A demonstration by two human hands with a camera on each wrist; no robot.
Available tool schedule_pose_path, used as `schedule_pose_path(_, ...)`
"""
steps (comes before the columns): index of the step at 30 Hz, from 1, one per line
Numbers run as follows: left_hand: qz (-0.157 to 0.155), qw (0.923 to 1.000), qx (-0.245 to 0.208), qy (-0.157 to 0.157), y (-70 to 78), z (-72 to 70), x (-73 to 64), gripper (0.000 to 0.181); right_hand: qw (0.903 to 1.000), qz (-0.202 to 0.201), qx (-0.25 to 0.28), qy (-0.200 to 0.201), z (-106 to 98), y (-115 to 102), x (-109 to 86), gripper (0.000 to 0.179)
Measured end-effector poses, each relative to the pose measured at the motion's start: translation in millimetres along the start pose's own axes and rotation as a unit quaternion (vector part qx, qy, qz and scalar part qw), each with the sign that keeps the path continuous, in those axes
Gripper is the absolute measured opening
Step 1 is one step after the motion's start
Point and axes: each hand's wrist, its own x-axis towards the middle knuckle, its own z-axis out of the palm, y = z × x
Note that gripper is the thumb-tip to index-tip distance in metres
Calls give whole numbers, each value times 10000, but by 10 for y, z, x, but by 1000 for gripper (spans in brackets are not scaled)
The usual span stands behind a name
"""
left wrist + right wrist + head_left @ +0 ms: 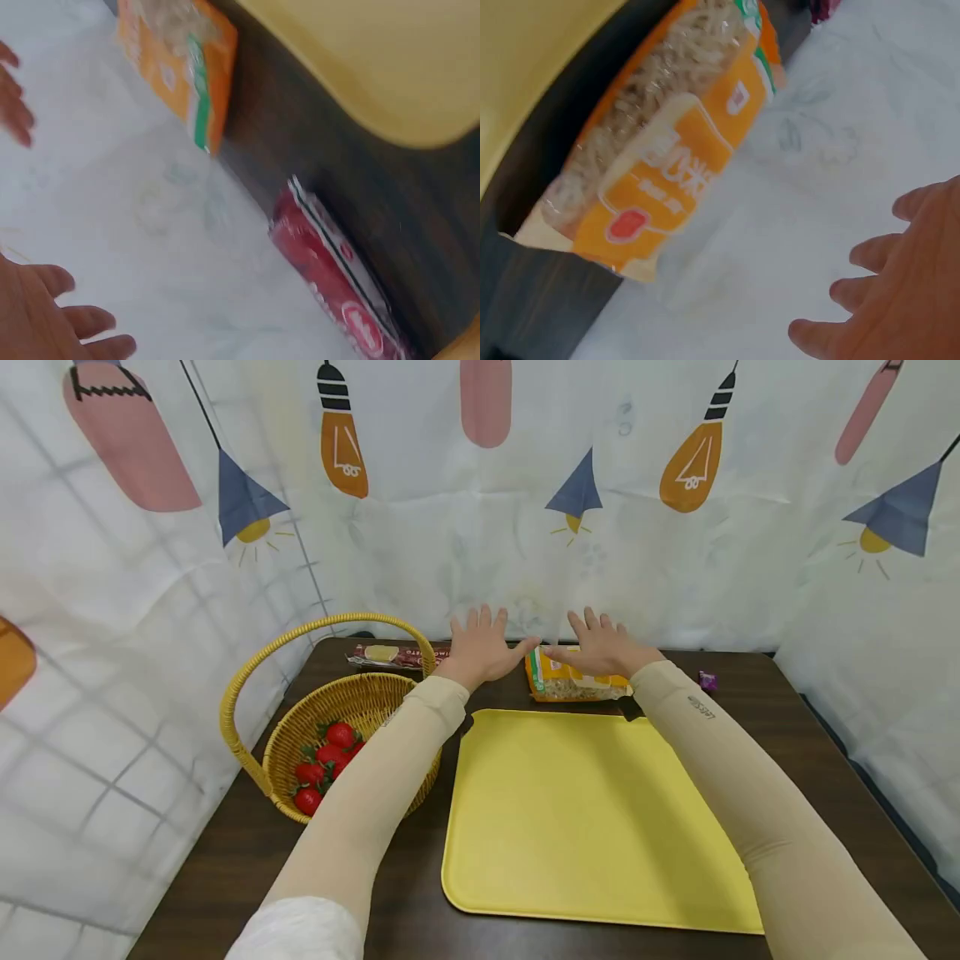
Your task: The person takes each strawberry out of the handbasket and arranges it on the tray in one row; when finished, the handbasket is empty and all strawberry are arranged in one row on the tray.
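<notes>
Both bare hands stretch forward over the far part of the table with their fingers straight and spread. My left hand (480, 652) holds nothing; its thumb points toward the other hand. Empty as well, my right hand (606, 649) overlaps an orange bag (558, 683) in the head view. That bag has a clear window with pale, strand-like food (667, 82) inside. A dark red sausage-shaped packet (330, 262) lies to the left, at the table's back edge. Nearer the body is a flat yellow tray (577, 810), beneath the forearms.
A yellow wicker basket (281, 752) with a tall handle stands at the left, several red strawberries (341, 735) inside. A small purple wrapped item (707, 682) lies at the back right. A white patterned curtain (450, 543) hangs behind the dark table (405, 893).
</notes>
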Motion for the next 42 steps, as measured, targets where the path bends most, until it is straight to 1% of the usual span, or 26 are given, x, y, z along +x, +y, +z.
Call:
schedule_pose_path(3,109,9999,-86,54,21,23,-123,98,9998,-142,-114,-67,132,36,-76,101)
schedule_pose_path(5,162,9998,-133,72,26,41,-219,96,9996,-267,-34,-107,241,68,-127,98)
schedule_pose_path(7,236,9995,-187,92,26,64,-314,91,9990,-427,151,-55,355,99,-180,95)
schedule_pose_path(9,328,9989,-321,105,29,87,-411,83,9970,-614,455,75,464,117,-236,89)
schedule_pose_path(12,400,9965,-715,159,24,120,-565,66,9897,-1002,939,402,613,109,-327,77)
schedule_pose_path(15,371,9910,-1235,355,1,118,-709,53,9823,-1320,1128,701,722,64,-393,62)
schedule_pose_path(17,349,9862,-1525,546,-37,117,-826,48,9786,-1483,1196,777,799,10,-440,52)
schedule_pose_path(19,378,9806,-1767,760,-99,114,-965,45,9764,-1569,1268,770,879,-51,-494,46)
schedule_pose_path(21,412,9748,-1944,1016,-194,119,-1111,42,9735,-1659,1395,727,950,-118,-557,43)
schedule_pose_path(24,388,9654,-2136,1447,-373,119,-1316,37,9682,-1731,1667,693,1037,-208,-637,41)
schedule_pose_path(27,306,9532,-2315,1921,-549,80,-1489,33,9639,-1803,1815,740,1086,-281,-674,39)
schedule_pose_path(28,284,9466,-2398,2134,-604,76,-1551,32,9632,-1824,1839,722,1110,-306,-679,39)
schedule_pose_path(29,307,9382,-2464,2411,-658,71,-1611,30,9624,-1854,1848,720,1132,-335,-683,39)
schedule_pose_path(30,360,9258,-2542,2775,-710,73,-1663,27,9616,-1884,1869,700,1148,-366,-688,39)
schedule_pose_path(31,405,9102,-2620,3183,-758,69,-1719,24,9605,-1922,1894,684,1163,-400,-692,39)
schedule_pose_path(32,455,8900,-2719,3631,-803,67,-1770,22,9589,-1968,1935,665,1178,-434,-692,39)
schedule_pose_path(33,514,8666,-2809,4091,-845,60,-1822,20,9569,-2022,1985,645,1191,-468,-693,39)
schedule_pose_path(35,616,8119,-3011,4963,-916,25,-1927,18,9504,-2131,2186,598,1210,-544,-701,39)
schedule_pose_path(36,607,7824,-3125,5353,-944,-3,-1975,19,9462,-2186,2322,554,1216,-581,-703,39)
schedule_pose_path(37,569,7548,-3263,5661,-969,-40,-2027,20,9413,-2254,2458,525,1221,-617,-700,39)
schedule_pose_path(38,548,7260,-3416,5944,-993,-76,-2073,22,9363,-2302,2610,474,1225,-654,-696,39)
schedule_pose_path(39,504,6988,-3544,6193,-1016,-113,-2120,23,9314,-2333,2758,437,1225,-693,-689,39)
schedule_pose_path(41,447,6427,-3810,6631,-1061,-175,-2198,25,9236,-2332,3022,361,1229,-773,-665,38)
schedule_pose_path(42,415,6168,-3879,6837,-1087,-193,-2231,26,9201,-2304,3152,318,1231,-814,-647,38)
